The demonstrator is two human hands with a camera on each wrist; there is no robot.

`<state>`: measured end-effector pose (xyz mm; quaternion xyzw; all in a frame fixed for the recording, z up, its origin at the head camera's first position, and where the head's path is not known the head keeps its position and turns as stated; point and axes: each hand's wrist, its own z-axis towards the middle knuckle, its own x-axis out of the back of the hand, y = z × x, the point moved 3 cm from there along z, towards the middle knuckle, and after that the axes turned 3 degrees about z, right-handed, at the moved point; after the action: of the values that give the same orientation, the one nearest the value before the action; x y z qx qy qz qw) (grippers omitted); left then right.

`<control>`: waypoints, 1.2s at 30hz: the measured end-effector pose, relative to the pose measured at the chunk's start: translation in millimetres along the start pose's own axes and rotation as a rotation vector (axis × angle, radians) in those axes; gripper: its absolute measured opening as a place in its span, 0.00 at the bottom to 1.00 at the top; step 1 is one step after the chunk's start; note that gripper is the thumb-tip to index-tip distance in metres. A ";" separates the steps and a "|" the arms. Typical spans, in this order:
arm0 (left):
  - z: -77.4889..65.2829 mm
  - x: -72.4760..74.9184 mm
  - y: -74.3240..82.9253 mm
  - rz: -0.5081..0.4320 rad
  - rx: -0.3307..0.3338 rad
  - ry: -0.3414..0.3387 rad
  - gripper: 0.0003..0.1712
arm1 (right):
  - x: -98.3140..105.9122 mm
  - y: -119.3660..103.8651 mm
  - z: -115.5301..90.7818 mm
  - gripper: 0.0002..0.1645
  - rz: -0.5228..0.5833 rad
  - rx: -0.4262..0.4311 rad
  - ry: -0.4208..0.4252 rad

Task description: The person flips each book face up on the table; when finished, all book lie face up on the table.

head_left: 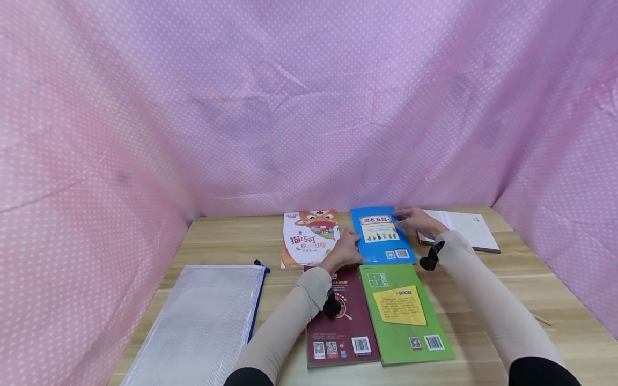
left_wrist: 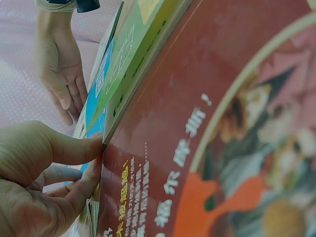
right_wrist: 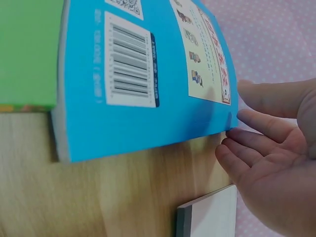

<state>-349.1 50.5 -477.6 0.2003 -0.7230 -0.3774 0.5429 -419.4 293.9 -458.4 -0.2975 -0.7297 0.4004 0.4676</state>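
A glossy blue rectangular paperback (head_left: 380, 247) lies on the pale wood-grain bench (head_left: 232, 238). The right hand (head_left: 417, 221), fingers loosely extended, meets its edge; the left hand (head_left: 344, 251), fingertips partly hidden, may or may not grip it: I cannot tell.

And there's my right hand (right_wrist: 281, 168), fingers loosely extended, tips right at the corner of the blue book (right_wrist: 170, 79), thumb just beside its edge! Big barcode (right_wrist: 129, 61) on that cover, a QR code (right_wrist: 129, 6) cropped next to it, a cream panel (right_wrist: 207, 59) of little figures. Green cover (right_wrist: 27, 54) alongside, wooden tabletop (right_wrist: 123, 192) below, white book (right_wrist: 215, 215) near my fingers, pink dotted cloth (right_wrist: 276, 39) behind!
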 end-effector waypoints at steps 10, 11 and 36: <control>0.8 0.0 -1.3 -0.031 0.005 0.001 0.49 | 2.0 -6.3 -7.1 0.37 0.055 -0.002 -0.001; 1.1 0.0 -1.4 -0.034 0.005 0.002 0.49 | 2.0 -7.1 -7.9 0.37 0.060 -0.006 0.001; -3.7 2.4 2.2 -0.028 0.004 -0.008 0.48 | 10.8 -25.6 -31.9 0.37 0.120 0.060 -0.007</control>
<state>-346.1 49.0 -473.9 0.2099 -0.7230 -0.3843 0.5343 -395.7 299.6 -423.8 -0.3251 -0.6999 0.4506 0.4488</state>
